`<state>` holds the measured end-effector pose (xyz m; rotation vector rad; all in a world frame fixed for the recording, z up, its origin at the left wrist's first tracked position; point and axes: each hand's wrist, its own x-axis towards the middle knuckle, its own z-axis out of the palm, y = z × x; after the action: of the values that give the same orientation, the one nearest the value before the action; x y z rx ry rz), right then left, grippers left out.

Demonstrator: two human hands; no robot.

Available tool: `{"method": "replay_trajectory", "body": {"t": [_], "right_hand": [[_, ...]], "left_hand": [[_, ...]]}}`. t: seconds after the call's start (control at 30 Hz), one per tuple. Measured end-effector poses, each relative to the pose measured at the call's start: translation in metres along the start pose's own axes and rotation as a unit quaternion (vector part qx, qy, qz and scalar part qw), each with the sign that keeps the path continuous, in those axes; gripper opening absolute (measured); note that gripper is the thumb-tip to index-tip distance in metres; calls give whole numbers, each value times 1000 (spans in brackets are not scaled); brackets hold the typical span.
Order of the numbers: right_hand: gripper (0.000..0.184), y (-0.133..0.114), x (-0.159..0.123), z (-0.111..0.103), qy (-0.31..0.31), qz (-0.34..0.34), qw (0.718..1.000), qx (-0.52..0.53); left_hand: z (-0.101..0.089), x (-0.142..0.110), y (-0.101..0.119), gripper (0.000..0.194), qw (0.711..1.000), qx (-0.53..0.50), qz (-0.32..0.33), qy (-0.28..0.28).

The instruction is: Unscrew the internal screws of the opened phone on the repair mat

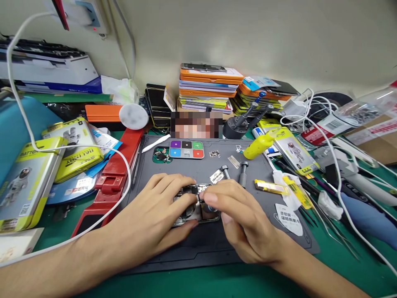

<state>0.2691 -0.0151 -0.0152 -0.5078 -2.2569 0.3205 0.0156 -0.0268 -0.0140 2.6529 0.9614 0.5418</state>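
Observation:
An opened smartphone (197, 212) lies sideways on the dark grey work mat (182, 258), its inner parts showing. My left hand (163, 211) holds it from the left, with the thumb along the near edge and the fingers over the far edge and inside. From the right, my right hand (245, 219) reaches over the phone with bent fingers. Its fingertips are close together at the upper middle of the phone; whatever they may pinch is hidden. Just beyond the phone lie a small white label card (217, 176) and a dark screwdriver (243, 174).
A colourful magnetic pad (186, 150), a circuit board (162, 155) and a yellow bottle (259, 145) sit farther back. Yellow battery boxes (34, 182) and a red tool (107, 186) are left; a yellow cutter (271, 187) and tweezers (336, 231) are right. A white cable (128, 176) crosses my left forearm.

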Motion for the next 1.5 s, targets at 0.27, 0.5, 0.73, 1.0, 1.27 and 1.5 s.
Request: {"method": "replay_trajectory", "body": {"t": [0.27,0.5,0.73,1.0,1.27,1.5], "right_hand": [[66,2,-5,0,14,-4,1000,-16],[70,-2,-13,8,74,57,995,33],[73,-6,-13,8,66,60,991,100],[73,-2,-12,-1,106,101,987,64],[65,-1,-14,3,65,86,993,49],[65,1,-14,3,58,88,993,43]], "left_hand": [[-1,2,-3,21,999,-9,40,11],[-1,4,-4,20,998,-24,47,-16],[-3,5,-7,20,998,-40,52,-8],[0,1,-7,19,995,-79,52,-18],[-2,2,-4,17,997,-66,35,-14],[-2,4,-2,18,997,-68,24,-16]]}}
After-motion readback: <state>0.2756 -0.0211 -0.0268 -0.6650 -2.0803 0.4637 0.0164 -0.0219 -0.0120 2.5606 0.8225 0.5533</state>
